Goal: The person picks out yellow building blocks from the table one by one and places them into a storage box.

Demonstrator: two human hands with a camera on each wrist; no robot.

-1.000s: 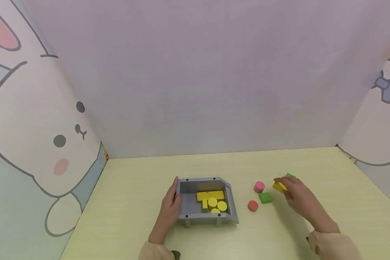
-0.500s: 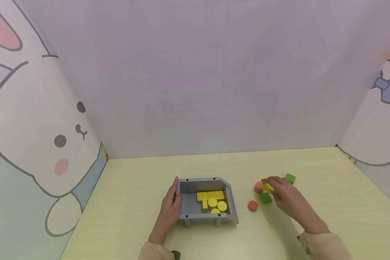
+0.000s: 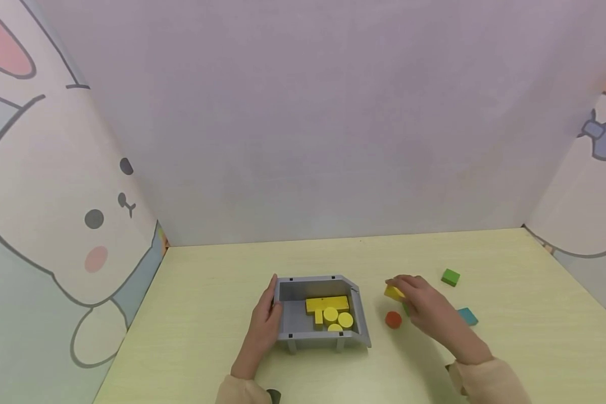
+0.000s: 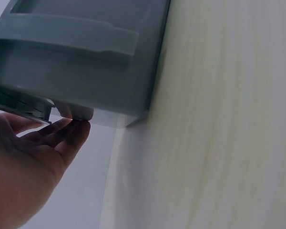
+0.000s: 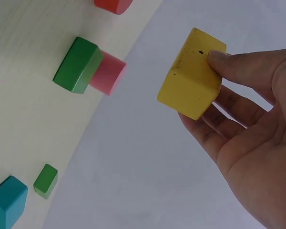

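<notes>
My left hand [image 3: 264,322] holds the left end of a grey plastic storage bin [image 3: 315,338]; in the left wrist view its fingers curl at the bin's lip. Inside the bin lie a yellow bar [image 3: 327,304], a small yellow block [image 3: 318,319] and several yellow cylinders [image 3: 345,320]. To the right of the bin, my right hand [image 3: 429,306] pinches a yellow block [image 5: 193,74] between thumb and fingers, held above the table. Dark specks mark the block's face. Below that hand, a green block [image 5: 78,65] and a pink cylinder [image 5: 108,72] appear in the right wrist view.
A red cylinder [image 3: 393,319] lies between bin and right hand. Farther right are a smaller green block [image 3: 450,277] and a teal block [image 3: 467,316]. A pale wall [image 3: 333,140] rises behind the table [image 3: 207,292], with cartoon-printed panels at both sides.
My right hand has moved left toward the bin with the yellow block, now covering the pink cylinder in the head view and uncovering the teal block. The left hand and bin stay put.
</notes>
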